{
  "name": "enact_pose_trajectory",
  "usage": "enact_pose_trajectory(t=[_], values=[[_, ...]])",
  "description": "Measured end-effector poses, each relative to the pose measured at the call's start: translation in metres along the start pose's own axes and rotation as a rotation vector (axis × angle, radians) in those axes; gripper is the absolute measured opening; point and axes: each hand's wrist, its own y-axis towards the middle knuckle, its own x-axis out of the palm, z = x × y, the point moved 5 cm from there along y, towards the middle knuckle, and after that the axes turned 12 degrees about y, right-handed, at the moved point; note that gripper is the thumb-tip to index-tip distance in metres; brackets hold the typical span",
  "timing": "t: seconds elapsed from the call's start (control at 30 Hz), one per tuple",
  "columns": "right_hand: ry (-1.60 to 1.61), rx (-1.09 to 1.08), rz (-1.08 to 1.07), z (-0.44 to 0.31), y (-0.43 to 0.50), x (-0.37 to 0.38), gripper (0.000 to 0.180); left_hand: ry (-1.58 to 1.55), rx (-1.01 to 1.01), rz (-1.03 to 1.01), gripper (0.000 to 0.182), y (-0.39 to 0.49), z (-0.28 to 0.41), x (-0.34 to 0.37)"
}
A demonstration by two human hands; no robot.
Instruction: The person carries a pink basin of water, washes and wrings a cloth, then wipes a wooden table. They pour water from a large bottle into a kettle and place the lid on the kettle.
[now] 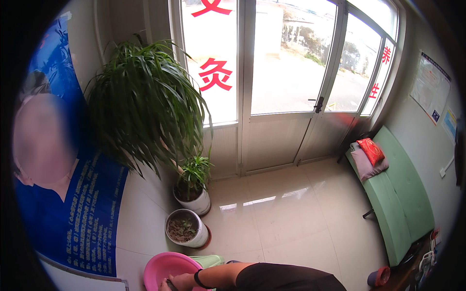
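My right arm, in a black short sleeve with a black band (198,278) at the wrist, reaches left along the lower edge. My right hand (182,280) is inside a pink plastic basin (152,268), its fingers against a small dark object (171,285) too indistinct to name. Whether it grips that object is unclear. Another patch of skin beside the object may belong to my left hand, but the frame's lower edge cuts it off. Beneath the basin's right side shows a pale green stool or stand (209,260).
Two white pots, one with soil (187,238) and one with a leafy plant (193,199), stand behind the basin. A blue poster (95,218) covers the left wall. Glazed doors (276,142) close the back. At right are a green sofa (391,214) and a small bin (378,276).
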Motion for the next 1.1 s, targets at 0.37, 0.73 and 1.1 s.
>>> enact_pose_trajectory(t=[0.37, 0.73, 1.1], values=[[-0.260, -0.076, 0.175, 0.017, 0.021, 0.025, 0.053, -0.024, -0.064, -0.006, 0.046, 0.034, -0.038, -0.026], [0.729, 0.303, -0.309, 0.010, 0.027, 0.017, 0.040, -0.288, -0.055, -0.278, 0.054, -0.043, 0.009, -0.030], [1.454, 0.587, -0.668, 0.032, 0.047, 0.068, 0.055, -0.438, 0.036, -0.250, 0.054, -0.092, 0.043, -0.015]])
